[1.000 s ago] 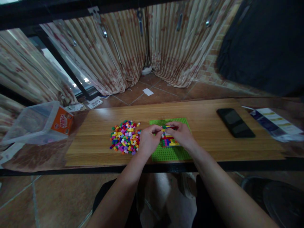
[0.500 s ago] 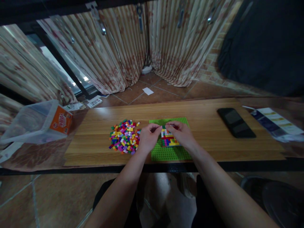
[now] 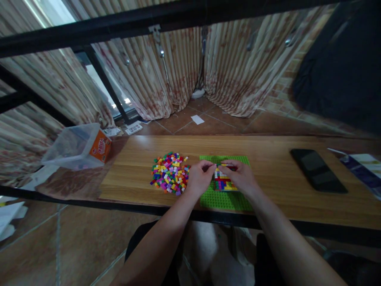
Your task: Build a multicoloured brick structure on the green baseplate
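Both hands meet over a green studded baseplate [image 3: 224, 201] on the wooden board. On it sits a low block of multicoloured toy bricks [image 3: 225, 185] in red, white, yellow, blue and purple. My left hand [image 3: 201, 175] is at the block's left side, thumb and forefinger pinched; what lies between them is too small to name. My right hand [image 3: 241, 174] reaches over the block's far right part, fingers curled onto it, hiding some bricks. Whether a loose piece is in the right fingers is hidden. A heap of loose toy bricks [image 3: 169, 173] lies just left of my left hand.
A clear plastic bin [image 3: 74, 147] with an orange label stands at the left end. To the right lies a black phone [image 3: 318, 170] on the wooden board [image 3: 270, 159], with a printed packet [image 3: 361, 169] beyond it. A dark metal bar [image 3: 125, 33] crosses above, before curtains.
The camera view has turned, so the scene sits further right and tilts a little. Both hands remain over the brick block, still close together; the heap looks unchanged.
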A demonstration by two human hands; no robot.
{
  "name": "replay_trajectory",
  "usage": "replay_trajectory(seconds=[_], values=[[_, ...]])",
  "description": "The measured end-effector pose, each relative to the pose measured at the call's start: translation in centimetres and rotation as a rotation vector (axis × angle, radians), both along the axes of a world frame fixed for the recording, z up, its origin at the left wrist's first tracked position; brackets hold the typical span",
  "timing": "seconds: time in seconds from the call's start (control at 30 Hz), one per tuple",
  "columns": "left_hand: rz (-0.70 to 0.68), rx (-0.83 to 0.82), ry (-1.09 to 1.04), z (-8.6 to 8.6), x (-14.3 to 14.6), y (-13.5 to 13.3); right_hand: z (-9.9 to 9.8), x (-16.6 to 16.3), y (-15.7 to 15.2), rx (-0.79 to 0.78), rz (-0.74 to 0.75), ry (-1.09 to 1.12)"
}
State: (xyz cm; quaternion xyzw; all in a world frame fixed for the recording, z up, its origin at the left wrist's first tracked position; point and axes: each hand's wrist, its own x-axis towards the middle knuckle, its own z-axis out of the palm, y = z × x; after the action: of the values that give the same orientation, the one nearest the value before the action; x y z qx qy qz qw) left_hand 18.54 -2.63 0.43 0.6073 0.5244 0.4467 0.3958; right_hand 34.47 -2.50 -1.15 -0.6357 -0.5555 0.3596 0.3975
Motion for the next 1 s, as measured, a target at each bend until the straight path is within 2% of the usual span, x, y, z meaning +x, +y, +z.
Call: replay_trajectory(seconds=[0.13, 0.27, 0.37, 0.47, 0.67, 0.87, 1.0], values=[[0.056, 0.098, 0.201, 1.0, -1.6, 0.4, -0.4, 0.3, -0.1, 0.010, 0.015, 0.037], [0.153, 0.117, 0.428, 1.9, -5.6, 1.6, -0.5, 0.4, -0.1, -0.004, 0.036, 0.018], [0.166, 0.093, 0.561, 2.1, -8.7, 2.3, -0.5, 0.5, -0.1, 0.000, 0.049, 0.013], [0.213, 0.096, 0.711, 1.7, -10.5, 2.5, -0.5, 0.5, -0.1, 0.010, 0.062, 0.008], [0.176, 0.120, 0.917, 1.3, -10.4, 2.2, -0.5, 0.6, -0.1, 0.010, 0.055, -0.010], [0.135, -0.068, 1.072, 2.5, -9.5, 2.0, -0.3, 0.6, -0.2, 0.003, 0.057, -0.016], [0.127, -0.080, 1.097, 2.7, -9.4, 2.0, -0.1, 0.4, -0.3, 0.010, 0.068, -0.011]])
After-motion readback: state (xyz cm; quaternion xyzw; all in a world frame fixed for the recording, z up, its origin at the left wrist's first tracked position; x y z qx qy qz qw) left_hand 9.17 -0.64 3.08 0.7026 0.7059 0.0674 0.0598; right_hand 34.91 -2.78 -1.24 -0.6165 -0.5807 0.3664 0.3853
